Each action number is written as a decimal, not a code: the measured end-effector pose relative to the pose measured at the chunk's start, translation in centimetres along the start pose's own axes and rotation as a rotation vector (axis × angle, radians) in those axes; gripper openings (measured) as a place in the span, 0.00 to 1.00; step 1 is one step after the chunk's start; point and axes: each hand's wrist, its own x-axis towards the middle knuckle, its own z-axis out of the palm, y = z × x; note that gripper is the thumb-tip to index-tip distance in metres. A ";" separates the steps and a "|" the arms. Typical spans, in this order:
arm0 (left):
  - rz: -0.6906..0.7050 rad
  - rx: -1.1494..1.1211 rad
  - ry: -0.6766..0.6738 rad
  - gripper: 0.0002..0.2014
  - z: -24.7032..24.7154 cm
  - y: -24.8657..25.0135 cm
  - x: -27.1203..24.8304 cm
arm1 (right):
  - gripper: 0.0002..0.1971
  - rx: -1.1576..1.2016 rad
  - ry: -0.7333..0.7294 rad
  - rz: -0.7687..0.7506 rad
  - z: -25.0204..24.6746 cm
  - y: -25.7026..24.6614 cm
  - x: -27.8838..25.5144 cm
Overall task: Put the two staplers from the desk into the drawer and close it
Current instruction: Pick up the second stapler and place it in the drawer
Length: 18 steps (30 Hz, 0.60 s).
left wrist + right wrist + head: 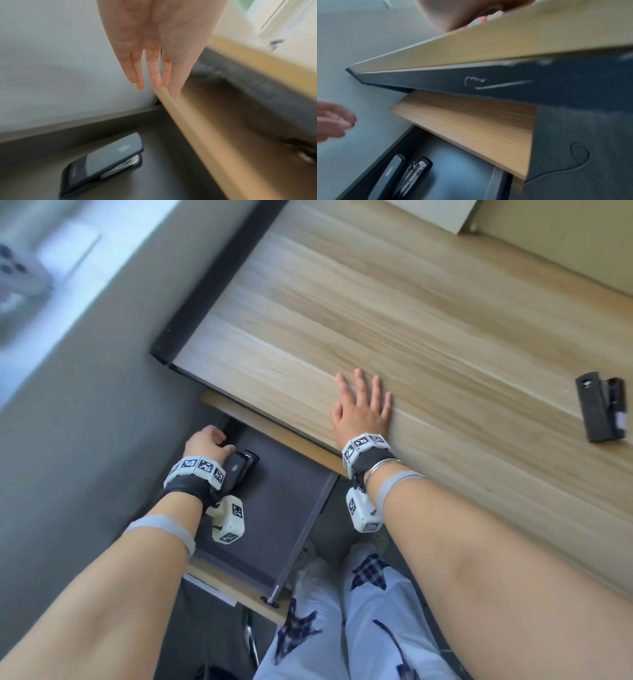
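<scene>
The drawer (pixel 294 508) stands pulled out below the front edge of the desk (pixel 394 302), and it is open from above. One black stapler (pixel 241 469) lies on the drawer floor near its left wall, toward the back; the floor to the right of this stapler is bare up to the right wall. The left hand (pixel 207 441) hangs above the stapler with loose fingers and takes the room over the back left corner of the drawer. The overhanging desk edge covers the rear of the drawer. The right hand (pixel 363 409) lies flat on the desk, just behind the drawer. The second stapler (pixel 601 412) lies on the desk, far right of the drawer, with bare wood all around it.
</scene>
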 end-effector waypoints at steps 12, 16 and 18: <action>0.328 0.073 -0.058 0.14 -5.3 17.7 -4.9 | 0.23 0.074 -0.242 -0.092 -7.4 6.6 1.8; 0.403 0.084 -0.125 0.15 -2.4 24.2 -5.9 | 0.22 0.053 -0.236 0.058 -10.6 13.8 2.6; 0.438 0.094 -0.158 0.15 -0.5 27.3 -6.4 | 0.22 0.034 -0.218 0.151 -12.1 17.9 2.8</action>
